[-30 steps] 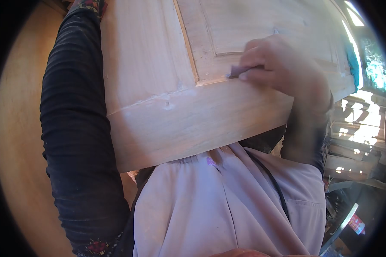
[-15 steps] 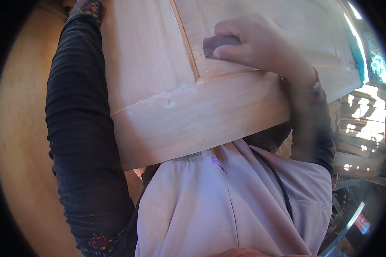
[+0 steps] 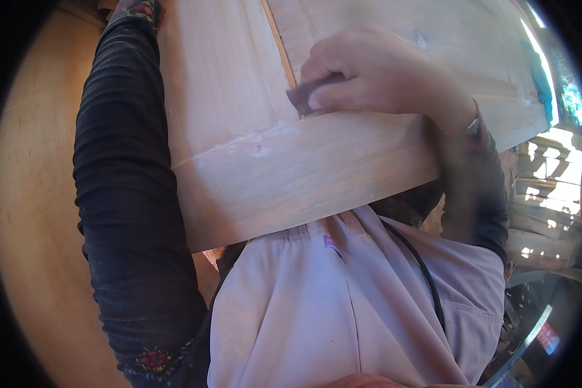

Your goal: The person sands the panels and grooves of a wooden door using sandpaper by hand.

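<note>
Sheet [image 3: 300, 97], dark, partly hidden — right hand [image 3: 378, 76], motion-blurred, clamped on it, thumb on near side, fingers curled over. Free end pokes out left of thumb, at lower end of thin strip [image 3: 279, 39] on wooden panel [image 3: 297, 178]. Left hand beyond top edge, only black sleeve [image 3: 126, 168] and patterned cuff [image 3: 140, 9] showing — can't tell its grip. Panel's upper part cut off. Red label [image 3: 548, 338] far right, text unreadable.

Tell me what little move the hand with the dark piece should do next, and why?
Perhaps slide a little to the right: the right hand pinches the dark piece at the corner where the thin strip meets the lower board, and that board's upper edge runs on rightward.
</note>
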The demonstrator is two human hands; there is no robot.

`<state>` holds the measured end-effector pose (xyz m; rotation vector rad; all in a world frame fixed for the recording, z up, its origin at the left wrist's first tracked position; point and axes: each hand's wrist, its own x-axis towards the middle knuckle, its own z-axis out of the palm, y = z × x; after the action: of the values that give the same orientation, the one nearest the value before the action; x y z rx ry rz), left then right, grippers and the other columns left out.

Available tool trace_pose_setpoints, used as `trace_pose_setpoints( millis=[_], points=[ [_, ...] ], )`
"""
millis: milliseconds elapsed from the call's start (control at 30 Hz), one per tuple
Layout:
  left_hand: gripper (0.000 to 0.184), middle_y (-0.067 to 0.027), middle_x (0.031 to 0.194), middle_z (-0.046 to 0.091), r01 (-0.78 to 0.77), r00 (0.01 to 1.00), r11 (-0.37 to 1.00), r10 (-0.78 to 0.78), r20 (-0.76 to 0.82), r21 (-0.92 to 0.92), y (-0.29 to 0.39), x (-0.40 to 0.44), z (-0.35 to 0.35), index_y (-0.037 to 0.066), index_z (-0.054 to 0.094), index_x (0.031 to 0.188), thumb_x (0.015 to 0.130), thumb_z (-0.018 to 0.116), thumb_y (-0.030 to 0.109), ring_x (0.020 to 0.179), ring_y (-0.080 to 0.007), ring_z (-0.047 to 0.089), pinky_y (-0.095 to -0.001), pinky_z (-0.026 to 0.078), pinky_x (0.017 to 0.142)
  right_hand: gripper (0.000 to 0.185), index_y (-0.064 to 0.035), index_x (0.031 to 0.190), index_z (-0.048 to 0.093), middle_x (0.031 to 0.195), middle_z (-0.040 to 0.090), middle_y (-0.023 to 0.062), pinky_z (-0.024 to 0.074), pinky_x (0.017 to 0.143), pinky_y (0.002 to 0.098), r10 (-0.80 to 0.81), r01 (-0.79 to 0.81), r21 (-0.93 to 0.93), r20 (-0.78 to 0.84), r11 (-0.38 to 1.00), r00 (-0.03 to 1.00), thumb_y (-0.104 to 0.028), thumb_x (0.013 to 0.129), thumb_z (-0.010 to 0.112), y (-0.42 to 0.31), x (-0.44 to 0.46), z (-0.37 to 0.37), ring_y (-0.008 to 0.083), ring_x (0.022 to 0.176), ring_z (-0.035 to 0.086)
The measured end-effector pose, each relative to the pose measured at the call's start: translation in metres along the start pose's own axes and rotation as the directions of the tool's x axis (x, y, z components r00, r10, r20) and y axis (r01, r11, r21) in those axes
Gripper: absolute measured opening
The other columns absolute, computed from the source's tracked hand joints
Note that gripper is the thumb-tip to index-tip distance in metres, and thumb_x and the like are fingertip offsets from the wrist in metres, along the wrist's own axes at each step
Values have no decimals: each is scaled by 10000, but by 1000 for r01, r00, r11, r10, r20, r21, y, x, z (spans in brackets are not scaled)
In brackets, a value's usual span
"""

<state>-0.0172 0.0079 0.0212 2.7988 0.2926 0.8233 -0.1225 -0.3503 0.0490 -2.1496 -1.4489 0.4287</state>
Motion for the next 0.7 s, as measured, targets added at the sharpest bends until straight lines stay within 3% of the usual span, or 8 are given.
trace_pose_setpoints(
  millis=[33, 133, 233, 333, 433, 533, 633, 700],
  points=[
    [451, -250, 865, 679, 0, 1000, 1000, 0, 2, -3, -1, 0, 1, 0, 706, 878, 826, 516, 406, 776, -402, 631, -502, 436, 705, 243, 15, 923, 693, 845, 676, 134, 472, 705, 372, -8, 1, -64, -111, 998, 994, -183, 786, 661, 0, 0, 7, 310, 758, 618],
    [456, -252, 866, 679, -1, 1000, 1000, 1, 3, -6, 1, 1, -1, -3, 706, 878, 824, 516, 408, 776, -405, 630, -504, 434, 706, 262, 33, 920, 682, 774, 651, 133, 468, 660, 347, 354, -329, 237, -69, 914, 933, -187, 781, 651, -9, 9, 1, 264, 694, 603],
    [461, -255, 866, 678, 8, 1000, 1000, -8, 7, -11, 0, 0, -1, -7, 705, 879, 823, 515, 410, 775, -407, 629, -506, 432, 706, 288, 50, 893, 659, 688, 609, 136, 454, 609, 323, 394, -430, 198, 195, 881, 898, -214, 785, 626, -9, 8, -18, 203, 624, 573],
    [466, -258, 867, 678, 9, 1000, 1000, -9, 11, -15, 1, 1, -1, -10, 705, 879, 822, 515, 412, 775, -409, 628, -507, 430, 707, 307, 54, 844, 637, 623, 562, 133, 440, 576, 322, 137, -158, -102, -191, 982, 972, -246, 781, 615, 5, 2, 16, 188, 565, 530],
    [471, -260, 868, 677, 11, 1000, 1000, -11, 15, -15, 0, 2, -1, -14, 704, 880, 820, 514, 413, 775, -412, 627, -509, 428, 707, 307, 54, 837, 639, 649, 575, 148, 451, 597, 348, 453, -442, 99, -154, 891, 878, -245, 774, 606, -6, 9, 0, 230, 583, 549],
    [476, -263, 868, 677, 17, 1000, 1000, -17, 22, -16, -1, 2, -1, -17, 704, 880, 819, 514, 415, 775, -414, 626, -511, 426, 708, 292, 54, 821, 638, 636, 562, 148, 460, 606, 363, 391, -391, -40, 183, 920, 902, -232, 776, 598, -16, 10, -5, 252, 588, 562],
    [481, -266, 869, 676, 21, 999, 1000, -20, 33, -16, -1, 4, 0, -21, 703, 881, 818, 513, 417, 774, -416, 625, -513, 424, 708, 286, 53, 822, 640, 629, 568, 142, 464, 619, 350, 316, -315, 32, -41, 948, 948, -225, 772, 595, -7, 8, 4, 252, 602, 567],
    [485, -267, 869, 676, 24, 999, 1000, -23, 41, -18, -1, 6, 2, -23, 703, 881, 817, 513, 418, 774, -418, 624, -514, 423, 709, 227, 31, 816, 658, 662, 589, 128, 473, 658, 340, 471, -464, 121, -36, 877, 881, -186, 778, 602, -12, 12, 0, 250, 660, 591]
  ],
)
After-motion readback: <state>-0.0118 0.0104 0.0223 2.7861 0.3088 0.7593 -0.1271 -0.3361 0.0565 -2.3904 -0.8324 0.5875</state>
